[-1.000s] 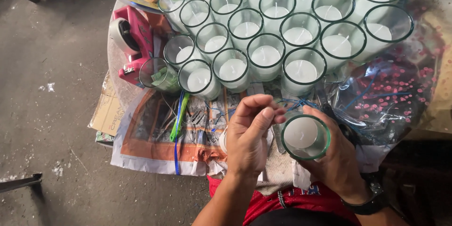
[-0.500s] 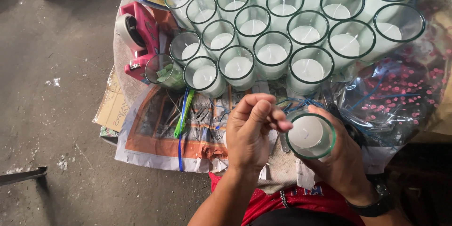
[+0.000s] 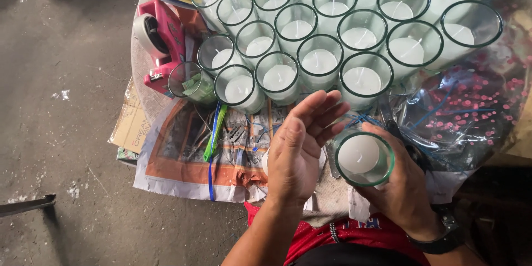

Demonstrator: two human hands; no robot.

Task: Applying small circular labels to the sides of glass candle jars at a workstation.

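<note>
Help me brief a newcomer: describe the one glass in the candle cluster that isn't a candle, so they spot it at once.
Start at the round table and its block of glass candles with white wax. At the block's front left corner, beside the pink tape dispenser, stands the odd glass. It holds green scraps instead of wax and wick.

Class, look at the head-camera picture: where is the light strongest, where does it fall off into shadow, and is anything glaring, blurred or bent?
Head view: light is strongest on the candle glasses, whose wax looks nearly washed out; the clear wrap shows glare; the floor and lower right corner fall into shadow; the left hand beside the held candle glass is slightly soft; glasses at the top edge lean outward, a wide-lens bend.
</note>
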